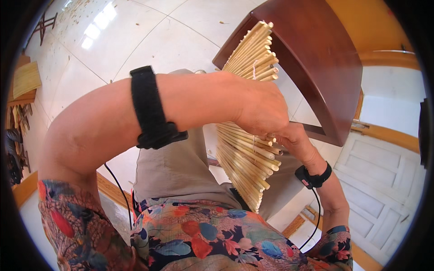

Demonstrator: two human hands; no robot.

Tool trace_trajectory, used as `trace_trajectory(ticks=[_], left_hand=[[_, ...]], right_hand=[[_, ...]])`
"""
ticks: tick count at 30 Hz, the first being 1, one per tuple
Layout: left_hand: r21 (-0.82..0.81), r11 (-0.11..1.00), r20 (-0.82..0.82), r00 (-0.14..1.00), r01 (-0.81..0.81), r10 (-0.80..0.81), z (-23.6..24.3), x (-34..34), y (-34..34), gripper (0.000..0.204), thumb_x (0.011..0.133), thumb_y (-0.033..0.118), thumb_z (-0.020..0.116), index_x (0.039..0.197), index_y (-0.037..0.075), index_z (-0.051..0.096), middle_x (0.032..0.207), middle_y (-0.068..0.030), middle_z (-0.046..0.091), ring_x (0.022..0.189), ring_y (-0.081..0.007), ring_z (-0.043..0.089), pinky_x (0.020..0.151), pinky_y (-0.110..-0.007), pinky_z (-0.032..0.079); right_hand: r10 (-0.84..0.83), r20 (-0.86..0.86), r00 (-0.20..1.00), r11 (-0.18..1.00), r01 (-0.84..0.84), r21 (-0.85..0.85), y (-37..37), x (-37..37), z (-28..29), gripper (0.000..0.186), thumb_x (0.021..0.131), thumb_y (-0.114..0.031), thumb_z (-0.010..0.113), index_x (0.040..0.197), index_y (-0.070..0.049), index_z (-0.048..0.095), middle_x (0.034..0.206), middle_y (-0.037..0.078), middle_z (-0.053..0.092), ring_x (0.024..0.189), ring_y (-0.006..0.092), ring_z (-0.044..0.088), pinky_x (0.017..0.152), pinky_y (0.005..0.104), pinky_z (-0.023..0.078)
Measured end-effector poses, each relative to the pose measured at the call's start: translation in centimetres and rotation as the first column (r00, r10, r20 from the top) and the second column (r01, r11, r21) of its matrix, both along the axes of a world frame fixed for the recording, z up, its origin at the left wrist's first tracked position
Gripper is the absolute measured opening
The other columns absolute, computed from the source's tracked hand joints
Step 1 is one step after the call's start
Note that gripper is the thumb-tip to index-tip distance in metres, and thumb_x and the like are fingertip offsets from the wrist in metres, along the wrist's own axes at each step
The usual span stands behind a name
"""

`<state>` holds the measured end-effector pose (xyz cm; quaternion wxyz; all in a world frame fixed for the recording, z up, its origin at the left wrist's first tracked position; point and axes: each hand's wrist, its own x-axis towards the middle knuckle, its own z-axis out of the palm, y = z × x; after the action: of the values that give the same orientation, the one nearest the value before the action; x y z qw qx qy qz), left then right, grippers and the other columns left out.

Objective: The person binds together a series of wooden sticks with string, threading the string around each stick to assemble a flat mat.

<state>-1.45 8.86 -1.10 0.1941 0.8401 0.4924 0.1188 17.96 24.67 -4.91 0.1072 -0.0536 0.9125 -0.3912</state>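
Observation:
A mat of pale, straight reed stalks stands on edge across my lap, its cut ends facing right. Thin pinkish string binds the stalks near those ends. My left hand crosses over the middle of the mat, its fingers curled down and closed at the stalk ends. Against it, my right hand meets the same spot from the right, fingers pinched together. What lies between the right fingertips is hidden. Both wrists wear black straps, the left one higher up the forearm.
A dark red-brown wooden stool or bench stands just beyond the mat at the right. White floor tiles carry scattered bits of debris. A white panelled door is at the right, and wooden furniture at the far left. Black cables hang from the straps.

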Motion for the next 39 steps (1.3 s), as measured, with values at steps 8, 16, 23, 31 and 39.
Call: trace_trajectory(ticks=[8, 16, 23, 31, 39], left_hand=[[-0.004, 1.000, 0.069, 0.997, 0.019, -0.019, 0.1, -0.2, 0.4, 0.010, 0.078, 0.006, 0.062, 0.077, 0.000, 0.070, 0.072, -0.0168, 0.067, 0.076, -0.0356, 0.066, 0.067, -0.045, 0.052], [-0.030, 0.997, 0.200, 0.977, -0.076, 0.080, -1.2, -0.3, 0.1, 0.010, 0.078, 0.006, 0.061, 0.077, -0.001, 0.069, 0.074, -0.0172, 0.069, 0.073, -0.0358, 0.066, 0.067, -0.045, 0.052], [-0.010, 1.000, 0.172, 0.985, -0.024, 0.026, -0.9, -1.1, 0.2, 0.010, 0.077, 0.006, 0.061, 0.076, -0.001, 0.068, 0.072, -0.0169, 0.068, 0.071, -0.0353, 0.066, 0.065, -0.045, 0.052], [0.001, 0.999, 0.116, 0.992, 0.054, -0.053, -0.2, -1.2, 1.9, 0.009, 0.075, 0.006, 0.062, 0.074, -0.001, 0.068, 0.069, -0.0166, 0.067, 0.068, -0.0346, 0.066, 0.063, -0.044, 0.052], [0.014, 0.995, 0.063, 0.993, 0.095, -0.096, 0.6, -0.6, 2.3, 0.008, 0.074, 0.005, 0.062, 0.072, -0.001, 0.068, 0.067, -0.0162, 0.066, 0.066, -0.0340, 0.066, 0.061, -0.044, 0.052]], right_hand=[[-0.024, -0.021, 0.999, 0.999, 0.024, 0.021, -0.2, 0.5, -0.4, 0.030, 0.086, 0.000, 0.070, 0.115, -0.006, 0.067, 0.098, 0.013, 0.070, 0.087, 0.0296, 0.068, 0.077, 0.0319, 0.053], [-0.192, 0.155, 0.969, 0.940, 0.227, -0.256, 0.4, 1.7, -1.8, 0.023, 0.087, -0.002, 0.071, 0.108, -0.008, 0.069, 0.094, 0.010, 0.071, 0.086, 0.0274, 0.069, 0.076, 0.0317, 0.053], [-0.214, 0.074, 0.974, 0.971, 0.220, -0.093, 1.0, 2.8, -2.4, 0.021, 0.086, -0.004, 0.073, 0.105, -0.010, 0.070, 0.092, 0.009, 0.072, 0.083, 0.0278, 0.069, 0.073, 0.0321, 0.053], [-0.254, 0.145, 0.956, 0.961, 0.266, -0.073, 1.7, 3.3, -0.7, 0.024, 0.083, 0.004, 0.070, 0.104, -0.006, 0.069, 0.093, 0.012, 0.071, 0.083, 0.0289, 0.068, 0.071, 0.0334, 0.053], [-0.283, 0.169, 0.944, 0.925, 0.315, -0.211, 0.1, 2.2, -0.2, 0.035, 0.081, 0.012, 0.064, 0.112, -0.005, 0.065, 0.095, 0.011, 0.067, 0.084, 0.0285, 0.067, 0.074, 0.0337, 0.054]])
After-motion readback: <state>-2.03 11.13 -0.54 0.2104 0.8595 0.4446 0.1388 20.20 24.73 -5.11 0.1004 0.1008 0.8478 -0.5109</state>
